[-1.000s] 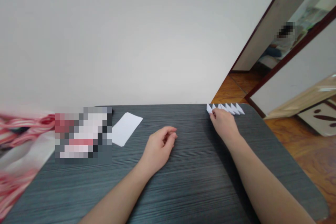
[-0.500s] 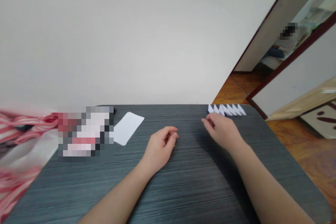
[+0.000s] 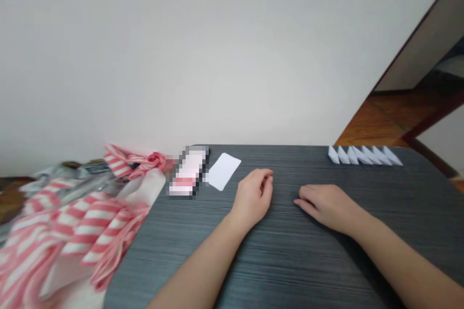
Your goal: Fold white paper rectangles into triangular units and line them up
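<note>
My left hand (image 3: 253, 198) rests on the dark table (image 3: 275, 270) with its fingers curled in and the thumb close to them. Nothing shows in it. Just beyond it, to the left, lies a flat stack or sheet of white paper (image 3: 224, 172). My right hand (image 3: 328, 206) lies palm down, fingers bent together, and no object is visible in it. Farther back on the right stands a row of several small folded white paper pieces (image 3: 364, 155), overlapping like triangles and apart from my right hand.
A blurred-out phone-like object (image 3: 188, 172) lies at the table's back left. Red-and-white striped cloth (image 3: 87, 222) is heaped beside the table's left edge. A white wall (image 3: 232, 58) rises behind the table. Wooden floor (image 3: 366, 123) shows through at the right.
The view has turned left, so the table's things appear farther right. My right hand has drawn back from the row of folded papers, toward me and my left hand. The left hand stays near the white paper.
</note>
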The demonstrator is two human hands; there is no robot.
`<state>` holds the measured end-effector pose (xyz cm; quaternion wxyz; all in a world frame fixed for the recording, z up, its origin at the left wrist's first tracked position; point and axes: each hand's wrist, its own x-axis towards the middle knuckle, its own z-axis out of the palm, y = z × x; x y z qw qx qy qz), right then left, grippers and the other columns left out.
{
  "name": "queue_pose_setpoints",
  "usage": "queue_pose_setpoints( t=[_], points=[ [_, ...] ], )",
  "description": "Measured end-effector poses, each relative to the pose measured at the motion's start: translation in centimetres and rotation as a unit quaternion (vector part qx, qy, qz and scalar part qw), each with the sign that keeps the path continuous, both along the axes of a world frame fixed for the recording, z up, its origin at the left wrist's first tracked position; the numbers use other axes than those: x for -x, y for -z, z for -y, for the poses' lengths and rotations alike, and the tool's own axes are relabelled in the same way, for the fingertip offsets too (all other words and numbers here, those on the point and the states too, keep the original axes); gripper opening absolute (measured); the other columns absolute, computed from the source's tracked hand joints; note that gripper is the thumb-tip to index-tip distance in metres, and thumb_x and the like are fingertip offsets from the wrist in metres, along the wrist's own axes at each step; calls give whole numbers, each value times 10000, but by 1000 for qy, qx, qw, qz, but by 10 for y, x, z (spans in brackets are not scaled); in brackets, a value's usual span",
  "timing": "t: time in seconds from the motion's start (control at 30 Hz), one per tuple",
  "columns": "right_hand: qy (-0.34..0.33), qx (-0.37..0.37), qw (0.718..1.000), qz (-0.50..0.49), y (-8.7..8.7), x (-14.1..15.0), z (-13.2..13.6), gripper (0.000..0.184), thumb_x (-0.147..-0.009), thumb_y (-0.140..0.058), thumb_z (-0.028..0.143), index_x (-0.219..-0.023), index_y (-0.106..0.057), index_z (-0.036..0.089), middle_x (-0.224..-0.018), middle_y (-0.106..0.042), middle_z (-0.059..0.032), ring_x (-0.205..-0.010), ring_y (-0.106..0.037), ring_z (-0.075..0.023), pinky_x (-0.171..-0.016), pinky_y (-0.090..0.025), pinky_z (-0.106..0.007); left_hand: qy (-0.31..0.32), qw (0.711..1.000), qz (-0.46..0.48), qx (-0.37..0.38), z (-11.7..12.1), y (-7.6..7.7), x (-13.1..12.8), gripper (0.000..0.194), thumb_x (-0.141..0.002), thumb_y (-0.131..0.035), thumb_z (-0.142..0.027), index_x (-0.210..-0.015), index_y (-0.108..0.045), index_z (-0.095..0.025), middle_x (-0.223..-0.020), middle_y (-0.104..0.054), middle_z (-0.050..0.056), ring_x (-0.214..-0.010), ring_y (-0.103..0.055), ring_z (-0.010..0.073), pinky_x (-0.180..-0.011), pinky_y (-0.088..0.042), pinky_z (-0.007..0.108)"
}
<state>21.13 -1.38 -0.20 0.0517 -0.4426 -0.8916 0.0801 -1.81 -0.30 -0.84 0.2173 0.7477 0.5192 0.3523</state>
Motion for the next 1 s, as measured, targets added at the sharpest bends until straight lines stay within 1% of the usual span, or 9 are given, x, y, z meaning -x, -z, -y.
queue_pose_setpoints(
  t=[0.07, 0.13, 0.23, 0.33, 0.43, 0.6, 0.83, 0.9, 1.0],
  points=[
    [3, -27, 999, -25, 3, -5, -4, 242, -977, -485, 318, -841, -645, 198, -819, -678, -49, -768, -647, -205, -697, -470, -302, -49, 995, -75, -52, -4, -7, 13, 250, -954, -455, -237, -1106, -640, -165, -1043, -697, 104, -976, -631, 230, -926, -497, 389],
    [11, -63, 997, -52, 8, -10, -8, 209, -964, -511, 319, -957, -682, 199, -976, -694, -90, -919, -642, -240, -817, -499, -371, -105, 980, -148, -85, -9, -13, 27, 258, -944, -469, -237, -1124, -635, -156, -1100, -678, 121, -1067, -587, 267, -978, -459, 413],
    [18, -105, 990, -91, 19, -17, -15, 298, -929, -564, 355, -1164, -674, 208, -1296, -625, -137, -1191, -562, -307, -950, -480, -481, -169, 952, -239, -86, -15, -16, 46, 287, -932, -480, -247, -1153, -635, -151, -1185, -654, 136, -1152, -544, 306, -1026, -410, 438],
    [26, -114, 988, -96, 29, -22, -17, 419, -928, -562, 386, -1293, -619, 189, -1450, -517, -152, -1345, -451, -328, -1034, -437, -519, -195, 932, -303, -50, -18, -15, 58, 332, -918, -512, -301, -1171, -632, -123, -1306, -597, 174, -1222, -510, 327, -1022, -403, 444],
    [26, -105, 990, -86, 32, -23, -16, 428, -945, -536, 394, -1312, -612, 187, -1457, -515, -149, -1354, -456, -314, -1063, -421, -518, -194, 920, -339, -13, -19, -12, 64, 349, -905, -542, -356, -1139, -647, -119, -1309, -597, 184, -1224, -512, 328, -995, -416, 424],
    [30, -96, 992, -78, 29, -22, -14, 418, -956, -522, 392, -1301, -626, 178, -1457, -519, -145, -1361, -453, -309, -1078, -409, -519, -176, 916, -359, 17, -20, -13, 64, 291, -918, -532, -378, -958, -690, -137, -1159, -666, 168, -1132, -563, 316, -944, -434, 398],
    [34, -94, 990, -99, 34, -24, -17, 399, -937, -555, 392, -1284, -639, 213, -1446, -536, -126, -1351, -468, -307, -1073, -415, -524, -168, 919, -357, 23, -19, -15, 62, 217, -929, -507, -288, -916, -687, -168, -1061, -689, 128, -1015, -589, 280, -902, -437, 380],
    [30, -95, 990, -98, 35, -25, -18, 397, -939, -552, 390, -1284, -639, 214, -1448, -534, -125, -1351, -467, -307, -1073, -416, -524, -170, 918, -358, 23, -20, -15, 61, 231, -931, -507, -315, -896, -681, -166, -1047, -690, 133, -1012, -585, 290, -892, -439, 383],
    [29, -93, 991, -88, 35, -25, -18, 405, -948, -537, 395, -1291, -634, 204, -1456, -524, -129, -1355, -461, -310, -1073, -414, -525, -180, 914, -363, 17, -20, -15, 59, 285, -912, -544, -411, -931, -675, -158, -1059, -682, 151, -1048, -566, 311, -897, -438, 394]
  ],
)
